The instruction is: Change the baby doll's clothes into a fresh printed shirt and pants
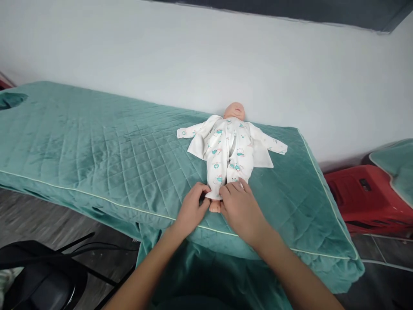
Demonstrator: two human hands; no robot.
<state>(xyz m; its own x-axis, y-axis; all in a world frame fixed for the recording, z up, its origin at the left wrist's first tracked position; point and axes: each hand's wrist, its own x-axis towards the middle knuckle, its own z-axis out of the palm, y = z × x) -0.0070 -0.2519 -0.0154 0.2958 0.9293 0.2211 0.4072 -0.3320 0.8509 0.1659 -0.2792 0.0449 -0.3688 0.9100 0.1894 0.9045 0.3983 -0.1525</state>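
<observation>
Two bare forearms reach up from the bottom edge, and both hands meet at the near end of the baby doll in white printed sleepsuit (229, 150). Left hand (191, 211) has its fingers (201, 189) curled and pinching the cuff of the suit's left-side leg; right hand (240, 209) lies with its fingers (237, 186) bent over the other cuff, gripping the fabric there. One small bare doll foot (214, 206) pokes out just between the two hands. The doll lies on its back on the teal quilted velvet massage bed (97, 146), head toward the white wall (206, 56), sleeves spread to either side, jacket flaps open. Its second foot is hidden under the right hand. Off to the right, a red plastic stool (364, 193) stands beside the bed, partly covered by another teal cloth (395, 165) cut off at the edge. At lower left, a black chair (41, 275) is blurred and only partly seen.
</observation>
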